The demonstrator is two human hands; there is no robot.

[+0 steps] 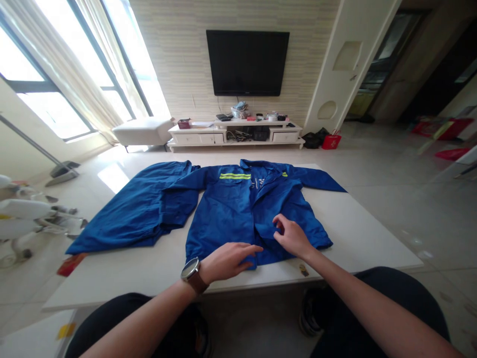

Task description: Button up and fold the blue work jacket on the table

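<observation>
A blue work jacket (227,214) lies front up on the white table, its collar pointing away from me and its front partly open. Yellow-green stripes cross the chest. My left hand (231,259), with a watch (191,268) on the wrist, is over the jacket's lower hem near the front opening, fingers stretched out. Over the other front panel is my right hand (292,237), its fingers curved and thumb apart, with nothing visible between them. Whether either hand touches the cloth I cannot tell. A second blue garment (130,209), folded, lies to the left, under the jacket's sleeve.
The white table (357,233) reaches out to the right of the jacket. A small sticker (303,270) is at its front edge. Beyond stand a low TV cabinet (197,139) and a grey ottoman (143,132). White machine-like equipment (26,214) is at the far left.
</observation>
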